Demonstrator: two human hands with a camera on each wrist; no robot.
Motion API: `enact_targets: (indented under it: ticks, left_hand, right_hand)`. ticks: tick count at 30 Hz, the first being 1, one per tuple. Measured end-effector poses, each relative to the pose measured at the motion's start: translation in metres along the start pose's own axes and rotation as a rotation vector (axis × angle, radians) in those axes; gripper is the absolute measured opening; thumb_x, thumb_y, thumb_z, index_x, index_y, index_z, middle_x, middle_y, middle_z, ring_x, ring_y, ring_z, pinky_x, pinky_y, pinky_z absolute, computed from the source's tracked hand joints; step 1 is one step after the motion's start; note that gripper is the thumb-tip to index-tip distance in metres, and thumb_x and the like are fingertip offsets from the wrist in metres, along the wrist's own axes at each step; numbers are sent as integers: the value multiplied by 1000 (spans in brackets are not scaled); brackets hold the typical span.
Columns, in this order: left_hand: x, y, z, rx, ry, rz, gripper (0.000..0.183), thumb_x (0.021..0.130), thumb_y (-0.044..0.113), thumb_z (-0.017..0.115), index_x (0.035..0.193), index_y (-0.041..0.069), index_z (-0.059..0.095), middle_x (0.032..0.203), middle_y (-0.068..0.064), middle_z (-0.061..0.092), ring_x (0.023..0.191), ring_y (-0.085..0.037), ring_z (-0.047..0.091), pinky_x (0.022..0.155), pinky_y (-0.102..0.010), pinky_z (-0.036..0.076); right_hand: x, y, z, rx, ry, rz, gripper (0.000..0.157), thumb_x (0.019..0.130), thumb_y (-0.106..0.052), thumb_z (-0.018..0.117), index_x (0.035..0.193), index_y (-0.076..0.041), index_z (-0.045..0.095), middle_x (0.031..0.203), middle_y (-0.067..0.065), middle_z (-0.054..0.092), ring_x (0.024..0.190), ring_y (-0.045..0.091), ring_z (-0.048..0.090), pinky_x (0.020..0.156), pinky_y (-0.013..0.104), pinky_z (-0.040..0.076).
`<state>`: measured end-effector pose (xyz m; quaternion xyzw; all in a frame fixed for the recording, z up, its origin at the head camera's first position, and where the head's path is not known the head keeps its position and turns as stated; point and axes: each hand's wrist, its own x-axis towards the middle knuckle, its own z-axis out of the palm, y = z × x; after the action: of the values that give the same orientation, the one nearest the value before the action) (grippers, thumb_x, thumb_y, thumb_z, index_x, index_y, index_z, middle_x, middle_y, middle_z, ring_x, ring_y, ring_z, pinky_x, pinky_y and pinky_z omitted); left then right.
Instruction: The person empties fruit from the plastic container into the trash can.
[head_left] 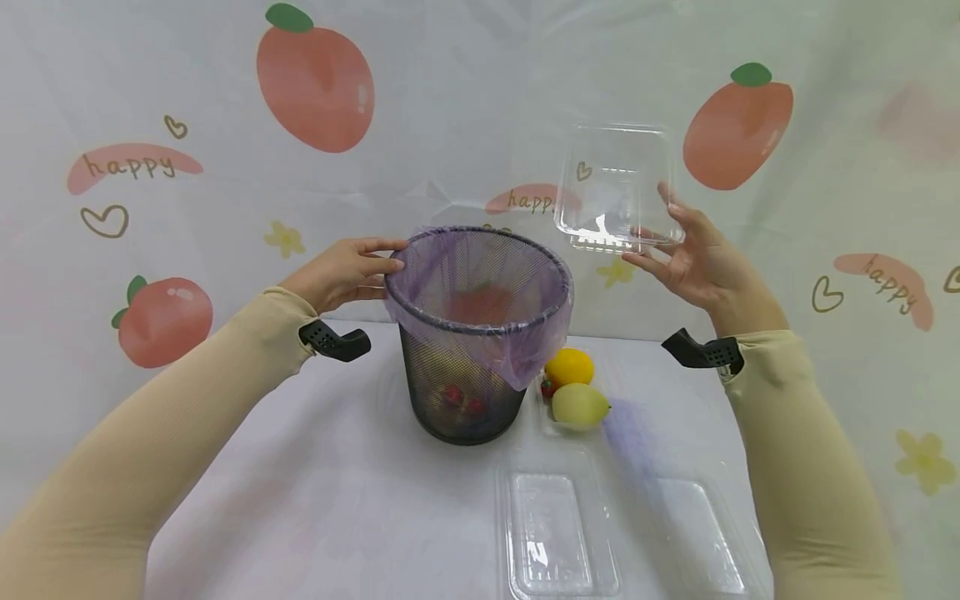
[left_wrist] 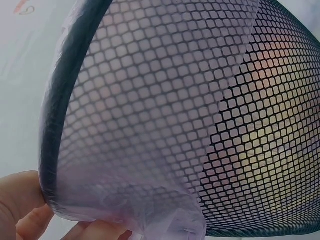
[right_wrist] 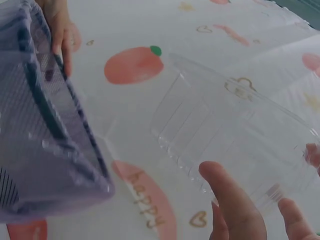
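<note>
A black mesh wastebasket (head_left: pixel 465 383) stands on the table, lined with a thin purple bag (head_left: pixel 525 354) folded over its rim. My left hand (head_left: pixel 348 271) grips the rim at its left side; in the left wrist view its fingers (left_wrist: pixel 22 195) pinch the rim and bag edge. Up to the right of the basket, my right hand (head_left: pixel 701 254) holds a clear plastic container (head_left: pixel 615 196) in the air by its lower right part. The right wrist view shows the same container (right_wrist: pixel 220 130) with the thumb and fingers at its edge. Red shapes show dimly through the mesh low in the basket.
Right of the basket lie a yellow lemon-like fruit (head_left: pixel 570 367), a pale green-yellow fruit (head_left: pixel 581 406) and a small red strawberry (head_left: pixel 548 387) in a clear tray. Nearer are two more clear plastic pieces (head_left: pixel 551 533), (head_left: pixel 701 533). A printed cloth (head_left: pixel 450 100) hangs behind.
</note>
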<state>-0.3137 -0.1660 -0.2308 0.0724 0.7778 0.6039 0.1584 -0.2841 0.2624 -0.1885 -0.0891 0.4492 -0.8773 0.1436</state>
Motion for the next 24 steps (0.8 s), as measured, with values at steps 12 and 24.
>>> enact_targets:
  ticks: [12,24]
  left_hand:
    - [-1,1,-2,9,6,2,57,100,17,55,152,17,34,151,-10,36,115,-20,55,83,-21,53]
    - [-1,1,2,7,28,-9,55,100,17,54,152,18,35,149,-10,37,120,-24,52,79,-19,53]
  right_hand:
    - [-21,1,-63,131,4,79,42,101,-16,48,136,-38,56,159,-3,-24,142,22,23,97,40,50]
    - [-45,19,-138,233,-107,156,46,105,-15,29,138,-33,55,150,17,17,113,38,59,103,46,44]
